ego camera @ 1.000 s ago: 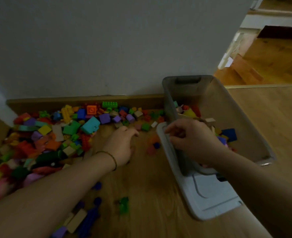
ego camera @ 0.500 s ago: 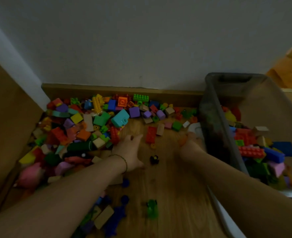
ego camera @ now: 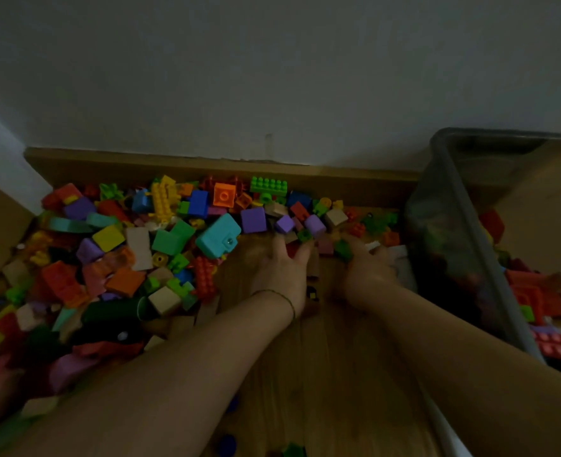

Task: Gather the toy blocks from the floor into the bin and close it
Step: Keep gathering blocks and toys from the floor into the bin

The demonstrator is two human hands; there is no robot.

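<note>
While most of the toy blocks (ego camera: 160,245) are heaped on the floor (ego camera: 322,357) to the left, a smaller scatter is strung along the baseboard (ego camera: 206,166), straight ahead of both hands. The left hand (ego camera: 282,272) is laid low, its fingers (ego camera: 277,247) spread wide, the tips just at a purple block (ego camera: 285,224). The right hand (ego camera: 368,268) is cupped beside a green block (ego camera: 343,250); whether anything is gripped cannot be told. The bin (ego camera: 454,232), partly filled, is set just to the right of the right hand, so that hand is judged nearer for the drop, and the scatter is best drawn rightward along the baseboard.
</note>
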